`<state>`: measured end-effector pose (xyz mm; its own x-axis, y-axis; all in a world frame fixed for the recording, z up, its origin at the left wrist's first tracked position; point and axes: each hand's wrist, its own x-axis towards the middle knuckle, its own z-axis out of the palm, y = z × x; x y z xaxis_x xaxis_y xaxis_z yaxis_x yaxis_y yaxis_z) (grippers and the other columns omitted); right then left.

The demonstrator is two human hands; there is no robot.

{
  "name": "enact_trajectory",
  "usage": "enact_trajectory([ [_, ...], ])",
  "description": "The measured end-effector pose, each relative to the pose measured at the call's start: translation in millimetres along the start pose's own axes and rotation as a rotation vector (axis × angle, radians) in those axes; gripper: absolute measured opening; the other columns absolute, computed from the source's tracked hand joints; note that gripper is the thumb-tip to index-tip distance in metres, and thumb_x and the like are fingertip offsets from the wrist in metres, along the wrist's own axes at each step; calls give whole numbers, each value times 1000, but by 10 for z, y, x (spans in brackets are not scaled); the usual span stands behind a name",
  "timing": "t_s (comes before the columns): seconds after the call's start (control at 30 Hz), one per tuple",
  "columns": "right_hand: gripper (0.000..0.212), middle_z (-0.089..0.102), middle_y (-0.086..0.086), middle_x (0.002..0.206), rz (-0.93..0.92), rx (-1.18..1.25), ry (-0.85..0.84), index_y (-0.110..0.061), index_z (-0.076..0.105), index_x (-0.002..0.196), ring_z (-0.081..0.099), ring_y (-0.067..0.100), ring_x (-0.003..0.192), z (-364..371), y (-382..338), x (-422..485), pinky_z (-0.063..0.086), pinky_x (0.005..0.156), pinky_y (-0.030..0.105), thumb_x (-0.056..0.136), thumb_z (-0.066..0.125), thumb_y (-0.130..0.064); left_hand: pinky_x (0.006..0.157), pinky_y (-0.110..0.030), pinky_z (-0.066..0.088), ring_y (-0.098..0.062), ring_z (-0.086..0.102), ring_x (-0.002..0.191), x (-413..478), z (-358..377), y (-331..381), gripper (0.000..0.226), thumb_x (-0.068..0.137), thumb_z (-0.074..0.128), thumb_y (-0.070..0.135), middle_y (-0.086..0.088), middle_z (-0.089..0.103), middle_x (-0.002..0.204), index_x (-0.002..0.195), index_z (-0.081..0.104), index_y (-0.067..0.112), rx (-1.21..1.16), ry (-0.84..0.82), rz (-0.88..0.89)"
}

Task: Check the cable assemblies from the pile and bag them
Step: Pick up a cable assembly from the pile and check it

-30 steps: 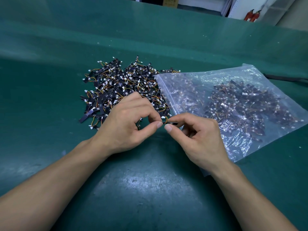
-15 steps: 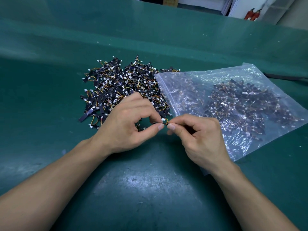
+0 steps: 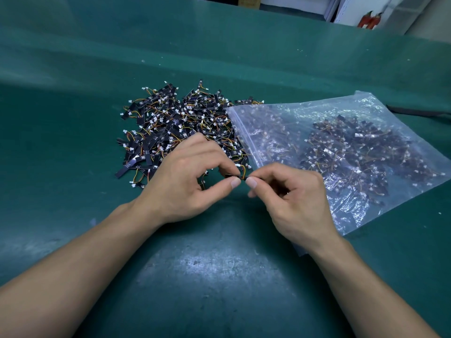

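1. Two bare hands meet just in front of the pile, low over the green table mat (image 3: 219, 276).
2. The left hand (image 3: 185, 181) pinches one end of a single cable assembly (image 3: 234, 176) between thumb and forefinger, its other fingers curled.
3. The right hand (image 3: 292, 201) pinches the other end of the same black strip in the same way.
4. That one assembly is held level between the fingertips; its short orange and yellow wires loop up behind.
5. One pile (image 3: 175, 125) of loose assemblies lies on the mat beyond the left hand, too many and too tangled to count.
6. One clear zip bag (image 3: 353, 113) lies flat to the right of the pile, its zip edge touching the pile, with many assemblies inside; they too cannot be counted.
7. The right wrist rests over the bag's near corner.
8. Two red fire extinguishers (image 3: 369, 19) stand beyond the table's far edge, on the right.
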<state>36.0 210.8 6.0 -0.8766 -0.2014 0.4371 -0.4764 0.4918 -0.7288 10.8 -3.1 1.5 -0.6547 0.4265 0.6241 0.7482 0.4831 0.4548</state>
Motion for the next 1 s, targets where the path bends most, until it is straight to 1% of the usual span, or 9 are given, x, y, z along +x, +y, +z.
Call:
enact_trajectory([
  [0.1,8,68,-14,64,3,3,4,-19,75,81,52,6,50,-7,-6,2,36,55,13,89,73,-21,77,-40,46,-25,59,81,-2,-5,2,15,92,71,24,1,68,87,91,74,9,-8,1,-11],
  [0.2,5,67,-16,67,37,24,-6,-24,75,85,54,10,51,8,-3,-9,40,56,16,87,74,-29,74,-41,46,-26,57,77,2,2,8,15,93,70,19,0,68,84,85,73,8,11,13,9],
  [0.27,15,64,-21,70,53,26,2,-26,76,92,54,9,50,19,-10,-13,38,55,13,85,73,-39,72,-41,46,-26,56,76,6,4,7,14,93,71,17,-1,67,83,83,73,6,26,30,21],
  [0.33,21,64,-20,70,59,36,9,-25,76,94,53,8,49,16,-10,-14,37,55,11,84,72,-43,71,-42,46,-26,56,75,9,1,6,14,93,71,16,-1,67,82,83,73,6,30,33,23],
  [0.47,10,67,-14,66,40,16,-15,-21,77,85,54,9,51,10,-4,-6,39,55,16,89,73,-29,72,-43,45,-27,58,75,9,7,7,14,92,72,17,0,68,82,83,73,7,16,22,19],
  [0.6,12,67,-14,62,-11,-23,-19,-19,74,79,53,2,50,-4,-22,2,36,55,10,90,71,-20,75,-43,46,-27,59,80,1,-4,7,15,92,71,24,2,69,86,89,75,10,-4,9,0],
  [0.77,11,68,-13,63,-26,-22,-8,-18,75,80,54,4,52,-16,-23,-3,38,53,14,91,72,-20,77,-42,46,-27,59,81,0,-5,8,18,92,70,26,3,69,87,90,75,9,-12,-22,-15],
  [0.9,12,68,-14,63,-15,-12,1,-19,75,79,54,5,51,-13,-35,-8,37,54,13,90,73,-20,76,-42,46,-27,58,78,4,-4,13,17,93,70,23,1,69,85,87,75,8,-2,-18,-3],
  [1.0,7,68,-15,66,40,17,-15,-23,76,83,55,9,52,-10,-25,-11,39,55,14,89,73,-28,75,-42,46,-27,57,76,11,-3,19,14,93,71,18,-1,68,83,85,74,7,16,0,15],
])
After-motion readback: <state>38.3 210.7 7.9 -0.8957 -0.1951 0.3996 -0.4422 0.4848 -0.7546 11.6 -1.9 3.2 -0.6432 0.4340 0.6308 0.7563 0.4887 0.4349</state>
